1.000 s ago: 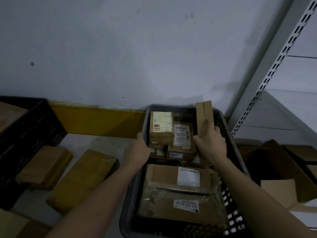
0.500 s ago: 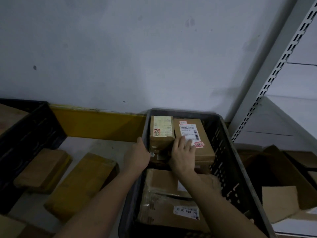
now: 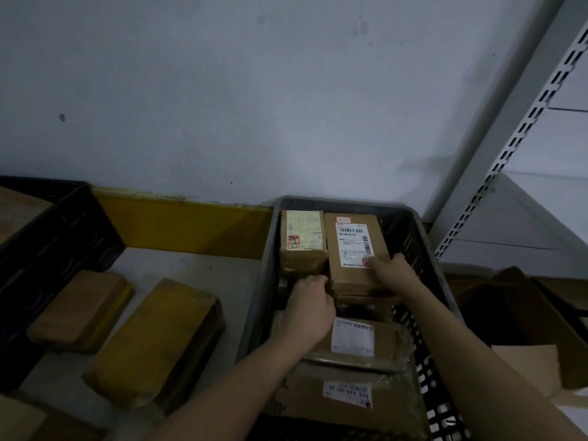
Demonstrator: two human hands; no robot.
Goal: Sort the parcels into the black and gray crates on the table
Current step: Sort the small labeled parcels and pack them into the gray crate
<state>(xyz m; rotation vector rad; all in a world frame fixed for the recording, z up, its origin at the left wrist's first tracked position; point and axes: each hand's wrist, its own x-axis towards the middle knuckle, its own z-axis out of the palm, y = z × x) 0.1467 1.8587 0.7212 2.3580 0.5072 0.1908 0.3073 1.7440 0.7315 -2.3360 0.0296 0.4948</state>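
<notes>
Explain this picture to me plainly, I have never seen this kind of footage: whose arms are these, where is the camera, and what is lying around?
The camera sits on a person's head, looking down at their own bare arms. Both hands reach into a gray crate of cardboard parcels. The right hand rests on a parcel with a barcode label; the left hand presses against parcels beside it. Whether either hand grips anything is unclear. Two brown parcels lie on the table, beside a black crate.
</notes>
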